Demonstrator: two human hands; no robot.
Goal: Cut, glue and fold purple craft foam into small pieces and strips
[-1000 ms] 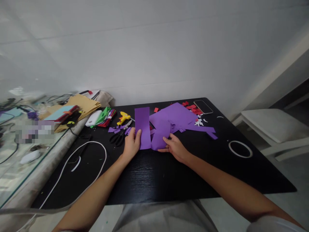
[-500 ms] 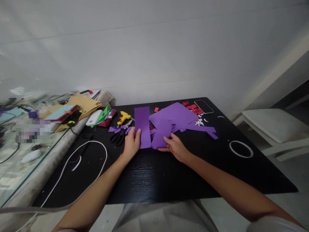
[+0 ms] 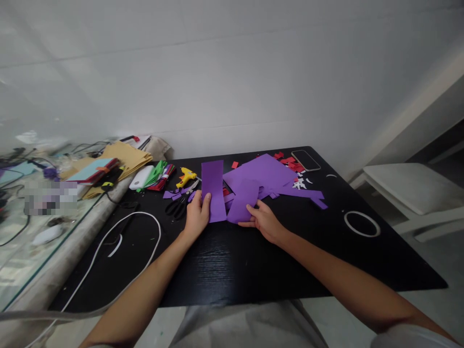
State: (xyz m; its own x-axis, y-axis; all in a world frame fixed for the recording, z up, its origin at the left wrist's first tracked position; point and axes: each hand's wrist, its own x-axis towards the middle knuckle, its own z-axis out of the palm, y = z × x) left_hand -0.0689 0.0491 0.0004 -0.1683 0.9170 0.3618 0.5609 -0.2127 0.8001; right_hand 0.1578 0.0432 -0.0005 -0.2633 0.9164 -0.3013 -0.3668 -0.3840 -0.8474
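Note:
My left hand (image 3: 196,216) pinches the near end of a long purple paper strip (image 3: 213,186) that lies on the black table (image 3: 232,261), thumb on top. My right hand (image 3: 263,221) grips the near edge of a second purple piece (image 3: 243,200), which curls up beside the strip. Behind them lies a larger purple sheet (image 3: 266,171) with purple offcuts (image 3: 308,195) to its right. Black scissors (image 3: 177,207) lie just left of my left hand.
A yellow glue gun (image 3: 185,175), green and red paper strips (image 3: 158,175) and a white device (image 3: 139,177) sit at the back left. Red scraps (image 3: 290,162) and a phone (image 3: 305,160) lie back right. A white ring (image 3: 361,223) lies right; a white cable (image 3: 108,251) loops left.
The purple piece in my right hand has flattened and tilted a little to the right. Both hands stay in nearly the same place.

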